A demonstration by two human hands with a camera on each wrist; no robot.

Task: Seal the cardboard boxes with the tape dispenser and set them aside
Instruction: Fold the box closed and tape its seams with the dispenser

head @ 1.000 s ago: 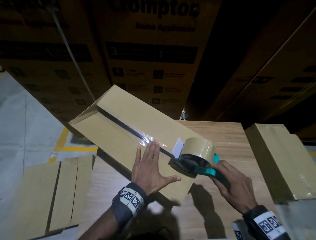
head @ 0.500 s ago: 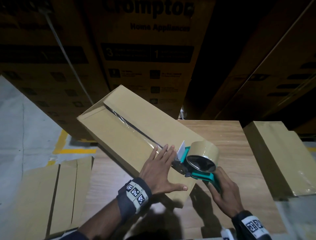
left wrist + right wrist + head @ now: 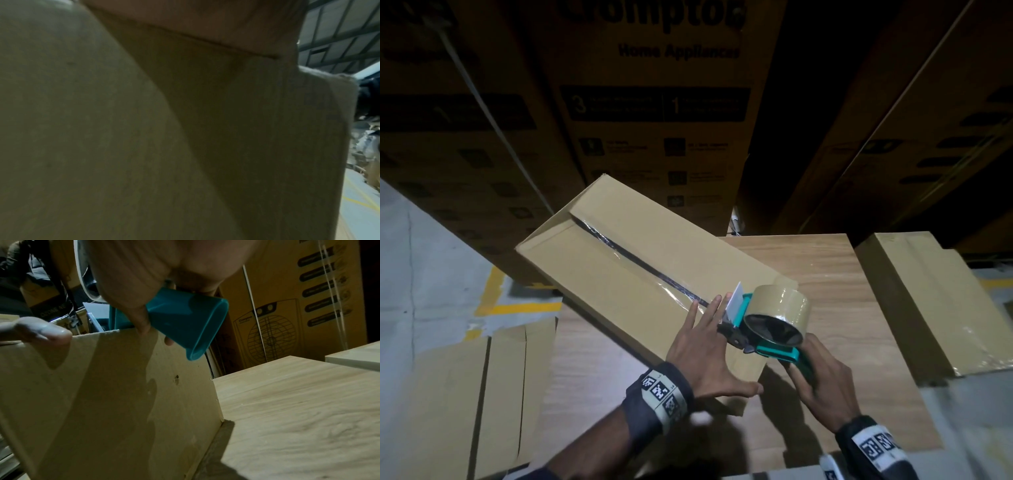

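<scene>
Stacked printed cartons (image 3: 654, 102) back a wood-grain table (image 3: 825, 274) where a long, plain cardboard box (image 3: 619, 267) lies diagonally, glossy clear tape along its seam. On it the left hand (image 3: 702, 346) presses flat, fingers straight. Beside it, the right hand (image 3: 822, 387) grips a teal tape dispenser (image 3: 767, 329) at the box's near end.

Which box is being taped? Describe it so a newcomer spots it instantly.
On the wooden table, it is the long box lying diagonally, overhanging the left edge. Unlike the box at the right, a tape dispenser sits at its near end.
</scene>
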